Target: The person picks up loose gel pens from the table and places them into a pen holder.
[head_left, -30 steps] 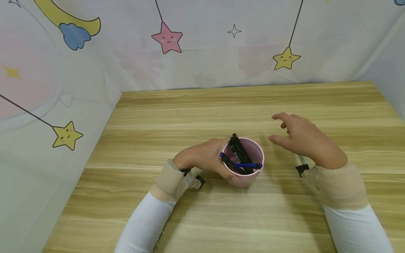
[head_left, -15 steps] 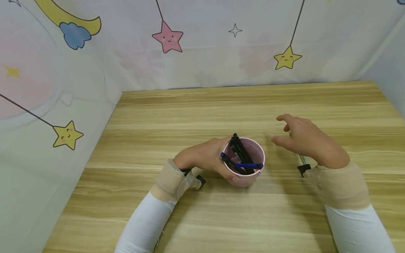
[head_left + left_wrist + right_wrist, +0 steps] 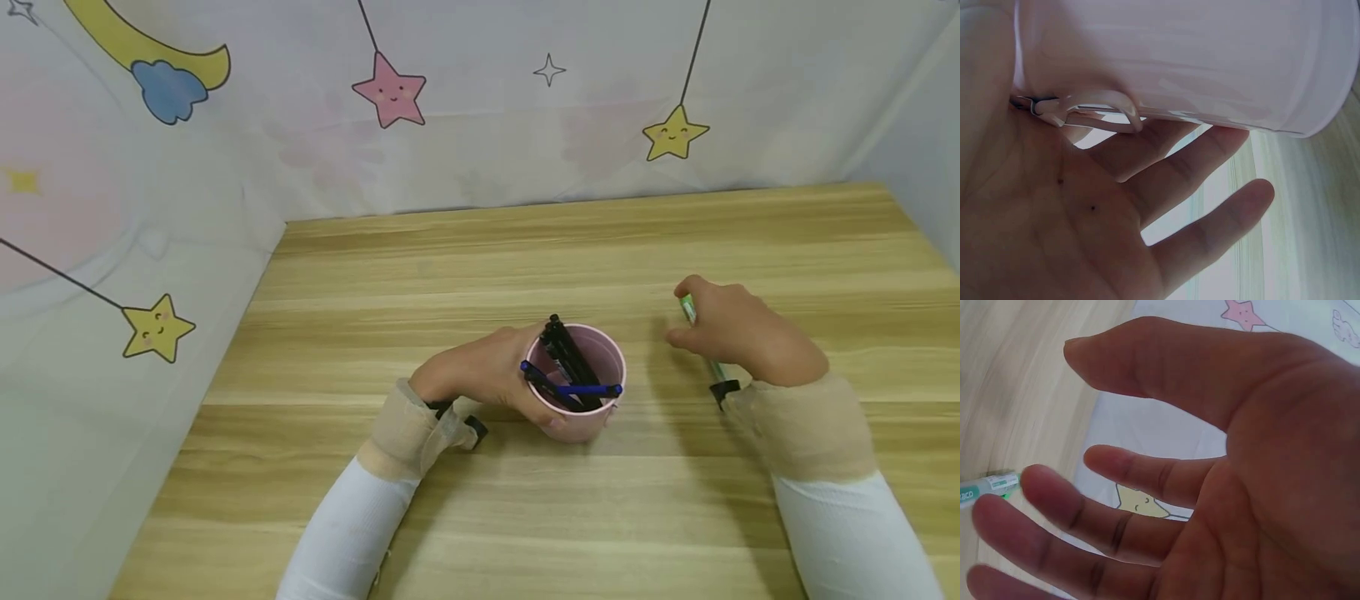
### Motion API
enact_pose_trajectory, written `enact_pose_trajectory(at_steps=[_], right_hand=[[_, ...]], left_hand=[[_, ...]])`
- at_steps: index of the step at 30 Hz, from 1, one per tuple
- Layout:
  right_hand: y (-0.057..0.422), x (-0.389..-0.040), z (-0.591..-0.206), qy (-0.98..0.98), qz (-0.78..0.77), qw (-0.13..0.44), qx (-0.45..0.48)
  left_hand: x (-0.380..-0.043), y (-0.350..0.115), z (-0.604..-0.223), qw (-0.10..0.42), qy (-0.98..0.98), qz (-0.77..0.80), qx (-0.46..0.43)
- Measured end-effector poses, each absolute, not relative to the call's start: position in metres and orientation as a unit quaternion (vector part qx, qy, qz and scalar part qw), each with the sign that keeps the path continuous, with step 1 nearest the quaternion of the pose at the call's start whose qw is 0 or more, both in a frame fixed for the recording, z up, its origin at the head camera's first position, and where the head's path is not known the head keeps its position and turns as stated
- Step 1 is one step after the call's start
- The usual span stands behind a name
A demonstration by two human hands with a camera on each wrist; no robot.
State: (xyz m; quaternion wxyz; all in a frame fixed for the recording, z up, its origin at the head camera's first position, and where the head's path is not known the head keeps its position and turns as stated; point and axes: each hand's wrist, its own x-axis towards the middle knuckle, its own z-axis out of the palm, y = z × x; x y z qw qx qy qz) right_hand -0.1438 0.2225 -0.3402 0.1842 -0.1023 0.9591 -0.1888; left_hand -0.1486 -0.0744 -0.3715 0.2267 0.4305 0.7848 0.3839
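My left hand [image 3: 487,367] grips a pink cup [image 3: 576,427] in the middle of the table. In the left wrist view the fingers spread along the cup's wall [image 3: 1197,56], beside a small loop. Several black pens [image 3: 572,358] and a blue one [image 3: 591,391] lean inside the cup. My right hand [image 3: 742,329] hovers at the right over a slim green pen [image 3: 687,308] on the table, partly hidden under it. From the right wrist, the pen's labelled barrel [image 3: 988,487] lies just beyond loosely spread fingers [image 3: 1054,494]; thumb and fingers stand apart.
The wooden table [image 3: 450,267] runs back to a white cloth [image 3: 480,167] printed with stars. Another cloth wall [image 3: 82,433] borders its left side. Tan wraps hold a small dark camera at each wrist.
My right hand has shifted slightly to the right, and the pen's green end now shows between thumb and index finger. The left hand and cup stay in place; the head view tilts a little.
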Motion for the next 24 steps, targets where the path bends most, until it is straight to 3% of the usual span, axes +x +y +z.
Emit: enact_pose_trajectory(at_steps=[10,24], right_hand=[[0.228,-0.146,-0.34,0.959,-0.189,0.198,-0.075],[0.231,-0.154,-0.353,0.968,-0.153,0.173,-0.095]], left_hand=[[-0.149,-0.074,-0.371,0.225,0.785,0.384,0.431],[-0.149,-0.076,-0.373,0.223,0.789,0.381,0.427]])
